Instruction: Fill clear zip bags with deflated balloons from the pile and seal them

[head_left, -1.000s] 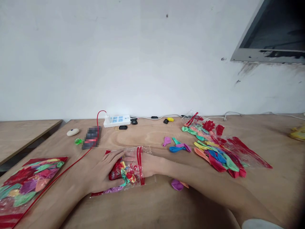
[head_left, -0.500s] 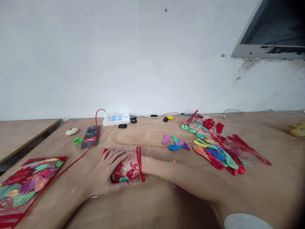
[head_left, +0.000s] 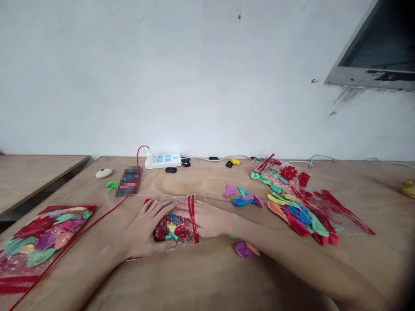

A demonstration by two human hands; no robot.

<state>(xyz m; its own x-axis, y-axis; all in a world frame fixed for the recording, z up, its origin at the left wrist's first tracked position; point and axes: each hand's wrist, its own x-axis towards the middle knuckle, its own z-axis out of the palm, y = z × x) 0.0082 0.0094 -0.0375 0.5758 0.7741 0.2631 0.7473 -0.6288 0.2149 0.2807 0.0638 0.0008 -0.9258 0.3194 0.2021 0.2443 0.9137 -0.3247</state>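
Note:
A clear plastic bag with red print (head_left: 183, 233) lies in front of me, with several coloured balloons inside it. My left hand (head_left: 144, 229) rests flat over the bag's left end, fingers stretched and apart. At the red-striped mouth on the right, my right hand (head_left: 210, 218) has its fingers reaching into the bag, stretched out, and I see nothing held in them. Just right of that hand lie a pink balloon (head_left: 230, 191) and a blue balloon (head_left: 244, 202). A purple balloon (head_left: 243, 249) sits below my right forearm.
A full balloon bag (head_left: 48, 235) lies at the left, crossed by a red cable (head_left: 97, 220). On the right is a balloon pile (head_left: 301, 218) with an opened bag (head_left: 343, 209). A power strip (head_left: 164, 160), a blurred phone (head_left: 128, 181) and a white oval object (head_left: 104, 173) stand toward the wall.
My right hand has drawn back rightward from deep inside the bag, so only its fingers remain in it. My left hand stays on the bag. The view has shifted slightly.

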